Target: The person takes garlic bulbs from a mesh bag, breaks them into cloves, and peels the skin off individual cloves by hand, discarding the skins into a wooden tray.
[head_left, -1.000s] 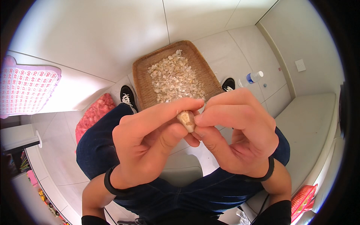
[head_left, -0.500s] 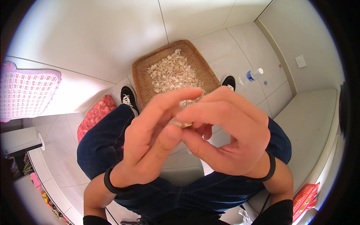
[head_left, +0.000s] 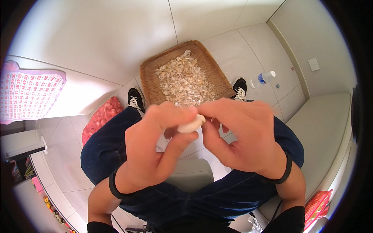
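A pale, smooth garlic clove sits pinched between the thumb and forefinger of my left hand. At its right end, the curled forefinger and thumb of my right hand close on the clove's tip; the other right fingers are partly hidden behind. Beyond my hands, a brown woven tray lies on the floor between my feet. Dry, papery garlic skins are heaped in it.
A red mesh bag of garlic lies beside my left leg. On the right floor lies a clear plastic bottle, near a small cap. A grey padded bench runs along the right, with a red plastic basket at the lower right.
My hands have drawn slightly apart, and the clove now shows plainly between them. The right fingers have shifted to its right end. The view has tilted slightly.
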The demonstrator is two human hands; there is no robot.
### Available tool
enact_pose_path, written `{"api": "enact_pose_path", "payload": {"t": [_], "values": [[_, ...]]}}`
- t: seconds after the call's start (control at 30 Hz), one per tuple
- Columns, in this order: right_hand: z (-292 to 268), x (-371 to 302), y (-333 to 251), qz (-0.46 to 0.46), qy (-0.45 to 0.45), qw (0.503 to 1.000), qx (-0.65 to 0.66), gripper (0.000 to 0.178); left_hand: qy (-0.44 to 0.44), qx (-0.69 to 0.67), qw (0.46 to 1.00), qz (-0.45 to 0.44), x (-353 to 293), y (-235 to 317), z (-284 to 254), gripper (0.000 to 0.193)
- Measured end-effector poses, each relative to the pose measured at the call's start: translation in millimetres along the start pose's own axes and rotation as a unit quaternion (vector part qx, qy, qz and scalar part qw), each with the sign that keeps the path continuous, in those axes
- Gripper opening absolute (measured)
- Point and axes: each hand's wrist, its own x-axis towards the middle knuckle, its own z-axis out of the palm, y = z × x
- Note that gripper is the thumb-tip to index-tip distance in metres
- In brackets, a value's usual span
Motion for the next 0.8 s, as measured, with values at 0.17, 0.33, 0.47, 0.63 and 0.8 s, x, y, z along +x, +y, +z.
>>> {"api": "enact_pose_path", "payload": {"t": [0.17,0.33,0.47,0.63,0.8], "values": [[0.2,-5.3,-0.9,0.022,-0.077,0.997,-0.008,0.009,-0.064,0.118,0.989,0.066,-1.9,-2.9,-6.1,0.027],[2.0,-2.4,-3.0,0.131,-0.175,0.971,0.098,0.012,-0.131,0.226,0.951,0.169,-7.7,-9.8,-15.1,0.032],[8.6,-7.8,-9.1,0.189,-0.242,0.929,0.208,0.017,-0.216,0.254,0.923,0.193,-18.4,5.6,-24.2,0.033],[25.0,-18.9,-23.1,0.231,-0.257,0.893,0.287,0.024,-0.178,0.238,0.928,0.225,-41.4,0.1,-34.9,0.031],[34.2,-27.8,-21.5,0.170,-0.240,0.923,0.246,0.020,-0.195,0.182,0.943,0.197,-52.9,-1.1,-39.9,0.028]]}}
